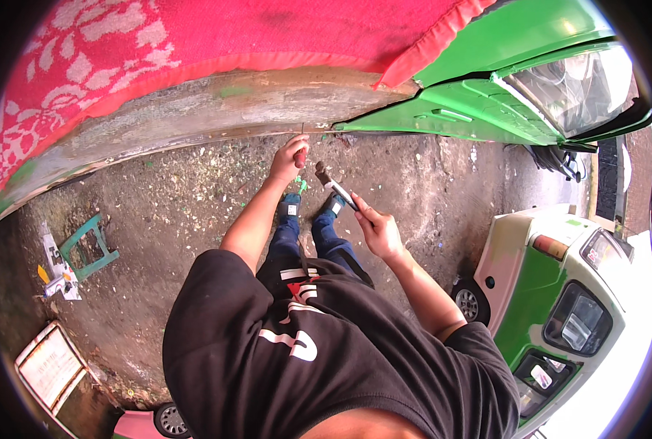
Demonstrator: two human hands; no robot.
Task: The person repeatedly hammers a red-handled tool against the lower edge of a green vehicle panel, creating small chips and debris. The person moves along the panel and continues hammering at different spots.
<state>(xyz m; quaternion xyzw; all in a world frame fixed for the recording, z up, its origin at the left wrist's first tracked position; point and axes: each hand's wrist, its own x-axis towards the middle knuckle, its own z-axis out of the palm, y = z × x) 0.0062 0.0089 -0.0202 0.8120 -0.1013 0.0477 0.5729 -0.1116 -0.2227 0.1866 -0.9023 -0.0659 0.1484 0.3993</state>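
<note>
My left hand (291, 157) grips a red-handled tool (300, 159), its thin metal shaft pointing up at the lower edge of a scraped, unpainted vehicle panel (245, 102); I cannot tell if the tip touches it. My right hand (379, 233) is closed round the handle of a hammer (338, 189), whose head is raised just right of and below the red handle, apart from it. A red patterned cloth (267, 33) hangs over the panel. A green door (472, 110) adjoins it at the right.
A green stool (102, 256) lies at left beside assorted tools (62, 278). A rusty framed white board (47, 355) is at lower left. A white, pink and green vehicle (531, 293) stands at right. A pink part with a wheel (172, 418) shows behind me on the debris-strewn ground (421, 183).
</note>
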